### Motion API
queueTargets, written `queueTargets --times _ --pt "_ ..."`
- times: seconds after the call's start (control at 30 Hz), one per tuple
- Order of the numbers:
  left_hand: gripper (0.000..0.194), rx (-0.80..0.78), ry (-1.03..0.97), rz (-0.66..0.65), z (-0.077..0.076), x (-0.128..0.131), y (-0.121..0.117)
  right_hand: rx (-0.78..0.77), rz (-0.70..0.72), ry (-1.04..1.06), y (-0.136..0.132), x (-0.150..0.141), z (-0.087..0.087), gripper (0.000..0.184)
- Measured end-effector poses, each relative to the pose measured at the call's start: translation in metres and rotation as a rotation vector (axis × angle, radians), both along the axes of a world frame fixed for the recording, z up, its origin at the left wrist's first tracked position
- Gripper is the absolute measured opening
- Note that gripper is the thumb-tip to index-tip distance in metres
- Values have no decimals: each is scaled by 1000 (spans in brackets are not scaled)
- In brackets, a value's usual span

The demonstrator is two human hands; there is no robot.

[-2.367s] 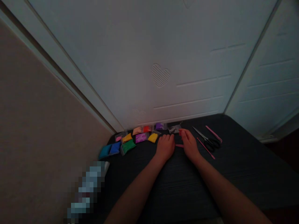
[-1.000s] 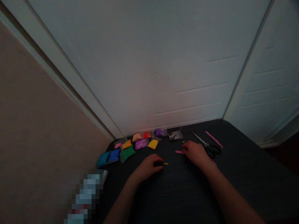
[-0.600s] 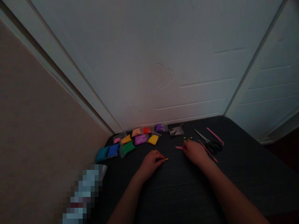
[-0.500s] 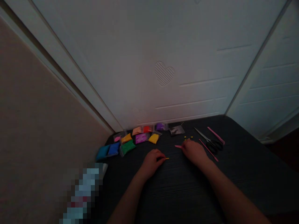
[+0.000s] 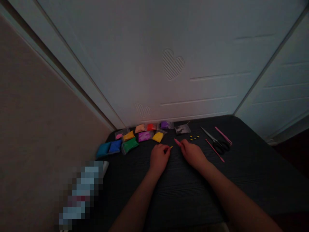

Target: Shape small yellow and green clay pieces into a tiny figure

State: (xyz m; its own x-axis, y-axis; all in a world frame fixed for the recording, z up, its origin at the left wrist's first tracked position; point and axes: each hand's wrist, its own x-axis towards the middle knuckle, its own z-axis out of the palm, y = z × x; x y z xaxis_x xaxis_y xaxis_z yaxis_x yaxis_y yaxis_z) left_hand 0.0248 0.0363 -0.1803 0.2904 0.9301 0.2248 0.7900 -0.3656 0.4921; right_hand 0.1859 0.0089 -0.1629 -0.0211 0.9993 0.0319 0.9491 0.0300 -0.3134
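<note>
Between the thumb and fingertips of my left hand [image 5: 159, 157] is a thin strip of yellow clay [image 5: 171, 147], its tip poking out to the right. My right hand [image 5: 193, 153] is closed around a pink modelling knife [image 5: 177, 142], whose blade points up and left, apart from the yellow strip. Just beyond my right hand, several tiny yellow clay bits [image 5: 191, 139] lie on the dark tabletop. A yellow clay packet [image 5: 158, 137] lies beyond my left hand.
Bags of coloured clay, among them a green one [image 5: 130, 145] and a blue one [image 5: 115, 146], line the back left. A grey packet [image 5: 182, 129] lies near the wall. Scissors [image 5: 214, 140], a pink stick tool [image 5: 214, 150] and pink tweezers [image 5: 223, 135] rest at right.
My right hand has drawn back left from the yellow bits, bringing the pink knife nearer my left hand. The yellow strip now tilts upward. The whole view has shifted slightly.
</note>
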Motion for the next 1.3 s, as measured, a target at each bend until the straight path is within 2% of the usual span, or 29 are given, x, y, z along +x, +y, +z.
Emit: queueTargets --times 0.27,1.3 --pt "16 25 71 7 -3 -7 2 -15 138 62 -9 -20 2 26" --pt "15 62 94 8 -7 -6 2 -30 175 26 -8 -19 2 28"
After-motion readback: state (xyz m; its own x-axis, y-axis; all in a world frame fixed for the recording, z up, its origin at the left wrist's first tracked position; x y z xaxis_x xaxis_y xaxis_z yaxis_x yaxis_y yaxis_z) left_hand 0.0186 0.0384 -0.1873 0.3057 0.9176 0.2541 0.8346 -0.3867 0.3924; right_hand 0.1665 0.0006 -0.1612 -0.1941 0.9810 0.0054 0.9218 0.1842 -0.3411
